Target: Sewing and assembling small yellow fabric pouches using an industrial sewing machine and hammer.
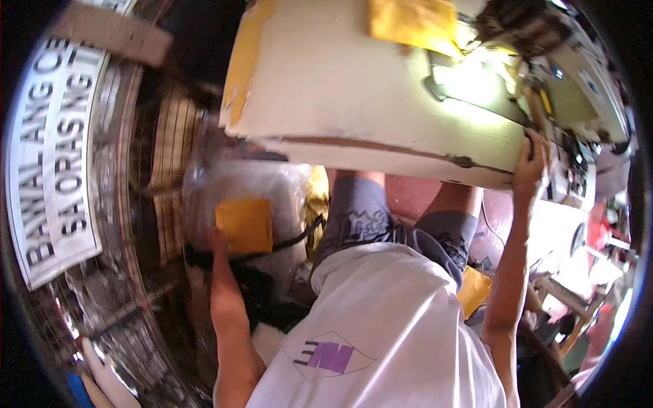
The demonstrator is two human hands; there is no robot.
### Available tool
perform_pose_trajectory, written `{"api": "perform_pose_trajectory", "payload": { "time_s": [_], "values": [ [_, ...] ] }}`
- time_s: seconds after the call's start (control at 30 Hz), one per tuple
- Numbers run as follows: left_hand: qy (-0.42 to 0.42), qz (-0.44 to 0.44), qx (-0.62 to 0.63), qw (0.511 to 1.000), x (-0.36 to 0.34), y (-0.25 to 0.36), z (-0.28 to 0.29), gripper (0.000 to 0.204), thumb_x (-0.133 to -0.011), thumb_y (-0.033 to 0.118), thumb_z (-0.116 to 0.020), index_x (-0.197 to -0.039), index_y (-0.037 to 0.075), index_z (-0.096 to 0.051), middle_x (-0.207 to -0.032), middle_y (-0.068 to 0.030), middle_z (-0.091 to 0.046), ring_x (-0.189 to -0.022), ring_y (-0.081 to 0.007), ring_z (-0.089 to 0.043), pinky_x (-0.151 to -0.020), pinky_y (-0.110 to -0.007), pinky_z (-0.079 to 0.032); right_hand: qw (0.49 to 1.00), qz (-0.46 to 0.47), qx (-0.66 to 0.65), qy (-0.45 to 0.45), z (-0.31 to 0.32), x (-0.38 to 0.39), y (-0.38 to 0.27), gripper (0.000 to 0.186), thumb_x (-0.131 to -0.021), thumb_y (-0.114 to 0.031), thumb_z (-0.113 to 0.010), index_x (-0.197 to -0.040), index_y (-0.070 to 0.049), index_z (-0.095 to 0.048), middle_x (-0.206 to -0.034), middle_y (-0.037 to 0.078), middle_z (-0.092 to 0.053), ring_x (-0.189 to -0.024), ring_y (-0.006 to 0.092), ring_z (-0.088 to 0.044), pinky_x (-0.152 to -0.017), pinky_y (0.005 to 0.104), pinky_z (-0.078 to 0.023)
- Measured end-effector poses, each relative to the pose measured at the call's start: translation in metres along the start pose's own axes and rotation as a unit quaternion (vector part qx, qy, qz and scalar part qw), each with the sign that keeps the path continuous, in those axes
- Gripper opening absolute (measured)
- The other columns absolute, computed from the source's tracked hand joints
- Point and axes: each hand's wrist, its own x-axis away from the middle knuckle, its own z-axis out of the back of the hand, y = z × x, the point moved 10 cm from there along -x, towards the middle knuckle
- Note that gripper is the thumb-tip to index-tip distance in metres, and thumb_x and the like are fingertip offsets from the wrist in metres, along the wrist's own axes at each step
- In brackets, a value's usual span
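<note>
Head view: left hand was down beside the seat, fingers on a yellow fabric piece atop the clear plastic bag, not yet lifted. Right hand gripped the tabletop edge, fingers curled. Another yellow piece already lay by the sewing machine.

white printed sign at far left; yellow cloth on cream desk; grey-green sewing machine at right, red floor below.
</note>
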Motion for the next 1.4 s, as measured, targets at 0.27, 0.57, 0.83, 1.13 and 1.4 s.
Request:
{"api": "perform_pose_trajectory", "payload": {
  "time_s": [0.27, 0.57, 0.83, 1.13, 1.4],
  "values": [
    [-0.043, 0.062, 0.216, 0.973, 0.020, 0.045, 0.056, 0.020, -0.088, 0.018, -0.067, -0.096, 0.002, -0.058, -0.086, -0.0135, -0.062, -0.080, -0.0282, -0.060, -0.078, -0.041, -0.048, 0.999, -0.023, 0.005, 0.029, 0.025, 0.008, -0.023, 0.024, -0.092, -0.013, -0.063, -0.114, -0.008, -0.069, -0.113, 0.011, -0.064, -0.113, 0.0318, -0.057, -0.099, 0.0442, -0.043],
    [-0.126, -0.445, 0.421, 0.780, 0.197, 0.413, 0.390, 0.019, -0.088, 0.010, -0.067, -0.099, 0.000, -0.055, -0.090, -0.0066, -0.059, -0.082, -0.0133, -0.056, -0.077, -0.026, -0.045, 0.998, -0.049, -0.025, 0.042, 0.021, 0.003, -0.031, 0.026, -0.088, -0.012, -0.067, -0.114, -0.010, -0.069, -0.111, 0.008, -0.065, -0.108, 0.0293, -0.058, -0.095, 0.0425, -0.044],
    [-0.053, -0.404, 0.480, 0.777, 0.191, 0.609, 0.306, 0.029, -0.096, 0.002, -0.061, -0.123, 0.002, -0.051, -0.107, -0.0061, -0.064, -0.098, -0.0127, -0.059, -0.084, -0.027, -0.047, 0.987, -0.003, -0.130, 0.092, 0.070, 0.008, -0.077, 0.038, -0.082, -0.005, -0.073, -0.119, -0.006, -0.066, -0.117, 0.015, -0.061, -0.105, 0.0338, -0.058, -0.088, 0.0436, -0.049],
    [0.088, -0.678, 0.054, 0.728, 0.279, 0.682, 0.274, 0.053, -0.080, 0.015, -0.077, -0.128, 0.007, -0.058, -0.139, -0.0159, -0.051, -0.134, -0.0317, -0.044, -0.111, -0.046, -0.036, 0.952, -0.051, -0.276, -0.118, 0.030, 0.037, -0.123, 0.046, -0.088, -0.025, -0.070, -0.127, -0.003, -0.058, -0.111, 0.016, -0.062, -0.105, 0.0355, -0.054, -0.094, 0.0455, -0.042],
    [0.080, -0.780, 0.041, 0.620, 0.298, 0.704, 0.247, 0.023, -0.085, 0.007, -0.072, -0.107, 0.003, -0.066, -0.111, -0.0101, -0.067, -0.107, -0.0303, -0.063, -0.092, -0.042, -0.049, 0.939, -0.119, -0.302, -0.115, 0.025, 0.043, -0.124, 0.068, -0.083, -0.028, -0.075, -0.139, -0.002, -0.046, -0.117, 0.016, -0.062, -0.110, 0.0356, -0.053, -0.098, 0.0462, -0.040]
  ]
}}
